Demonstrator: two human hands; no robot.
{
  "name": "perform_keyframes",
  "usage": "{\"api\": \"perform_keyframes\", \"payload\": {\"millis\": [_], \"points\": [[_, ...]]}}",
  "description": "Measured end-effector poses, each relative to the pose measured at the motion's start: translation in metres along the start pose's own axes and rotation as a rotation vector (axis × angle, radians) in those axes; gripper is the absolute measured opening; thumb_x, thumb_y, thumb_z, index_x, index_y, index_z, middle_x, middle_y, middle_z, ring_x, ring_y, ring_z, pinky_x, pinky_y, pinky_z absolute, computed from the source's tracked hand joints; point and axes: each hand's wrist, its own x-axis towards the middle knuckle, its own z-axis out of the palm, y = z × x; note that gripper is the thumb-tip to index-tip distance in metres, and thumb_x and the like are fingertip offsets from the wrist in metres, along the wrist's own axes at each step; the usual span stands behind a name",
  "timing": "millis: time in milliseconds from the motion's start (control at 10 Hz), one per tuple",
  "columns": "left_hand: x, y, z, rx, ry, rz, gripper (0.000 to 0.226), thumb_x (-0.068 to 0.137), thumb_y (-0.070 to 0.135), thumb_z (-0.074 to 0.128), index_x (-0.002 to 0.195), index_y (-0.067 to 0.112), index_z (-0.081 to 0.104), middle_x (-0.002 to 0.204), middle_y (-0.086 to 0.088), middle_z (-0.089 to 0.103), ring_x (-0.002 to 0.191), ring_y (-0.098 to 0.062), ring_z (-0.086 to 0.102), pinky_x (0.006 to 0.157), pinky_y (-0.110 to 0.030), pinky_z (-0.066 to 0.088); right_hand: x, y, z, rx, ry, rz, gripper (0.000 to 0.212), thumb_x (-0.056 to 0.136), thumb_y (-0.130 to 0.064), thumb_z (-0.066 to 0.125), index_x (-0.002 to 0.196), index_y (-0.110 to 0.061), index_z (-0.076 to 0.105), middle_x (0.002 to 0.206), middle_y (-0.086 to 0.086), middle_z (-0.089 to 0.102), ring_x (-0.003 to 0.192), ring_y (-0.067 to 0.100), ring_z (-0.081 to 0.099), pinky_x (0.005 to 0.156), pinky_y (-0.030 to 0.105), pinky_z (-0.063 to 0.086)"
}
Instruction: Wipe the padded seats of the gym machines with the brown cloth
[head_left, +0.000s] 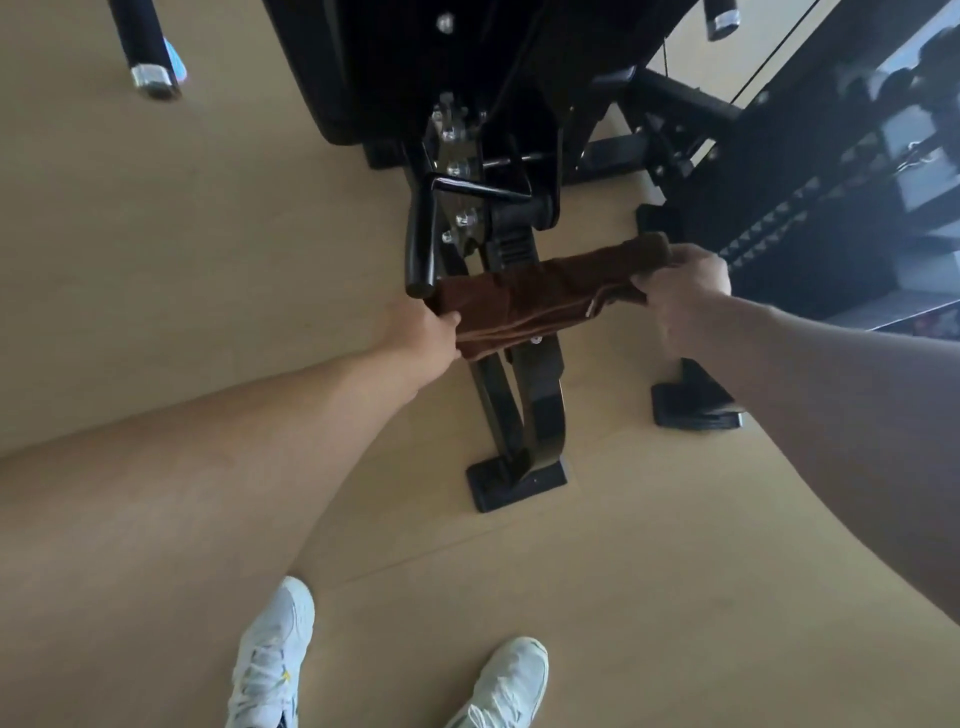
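Observation:
The brown cloth (540, 296) is stretched out between both hands in the middle of the view, above the floor and the machine's black frame. My left hand (426, 338) grips its left end and my right hand (685, 291) pinches its right end. The black padded seat (384, 67) of the gym machine sits at the top of the view, seen from close above, beyond the cloth. Neither hand touches the seat.
Below the seat are a black adjustment lever (423, 239), the machine's black support leg and foot plate (519, 483). A weight stack and cables (810, 171) stand at right. A handle bar (150, 57) hangs top left. My white shoes (275, 660) stand on light wood flooring.

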Motion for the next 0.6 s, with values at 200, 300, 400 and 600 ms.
{"api": "perform_keyframes", "payload": {"millis": [200,300,400,600], "points": [[0.007,-0.010,0.001,0.164,0.041,0.053,0.060,0.096,0.014,0.062,0.150,0.013,0.035,0.149,-0.009,0.048,0.136,-0.027,0.046,0.103,-0.027,0.035,0.007,0.011,0.002,0.031,-0.071,0.012,0.059,0.094,-0.006,0.066,0.148,-0.026,0.050,0.131,-0.007,0.056,0.110,0.015,0.061,0.082,0.021,0.048],[-0.005,-0.021,-0.004,0.147,-0.001,0.047,0.077,0.094,0.014,0.066,0.156,0.024,0.022,0.160,-0.004,0.033,0.146,-0.024,0.033,0.116,-0.036,0.031,-0.003,0.024,-0.003,-0.077,-0.134,-0.021,0.059,0.097,-0.007,0.063,0.150,-0.027,0.048,0.151,-0.004,0.051,0.107,0.014,0.066,0.076,0.016,0.049],[-0.031,-0.039,-0.015,0.205,-0.044,-0.029,0.078,0.092,0.017,0.069,0.156,0.027,0.025,0.159,0.001,0.036,0.141,-0.022,0.040,0.113,-0.037,0.036,-0.027,0.046,-0.007,-0.172,-0.169,-0.015,0.048,0.097,-0.007,0.061,0.142,-0.023,0.058,0.124,-0.002,0.067,0.102,0.022,0.069,0.082,0.033,0.058],[-0.139,-0.098,-0.062,0.203,-0.086,-0.080,0.048,0.088,0.013,0.072,0.130,0.028,0.057,0.135,0.010,0.061,0.088,-0.001,0.067,0.061,-0.002,0.041,-0.170,0.093,-0.032,-0.328,-0.289,0.030,0.033,0.090,-0.011,0.064,0.109,-0.037,0.071,0.099,-0.014,0.076,0.082,0.014,0.074,0.066,0.027,0.056]]}}
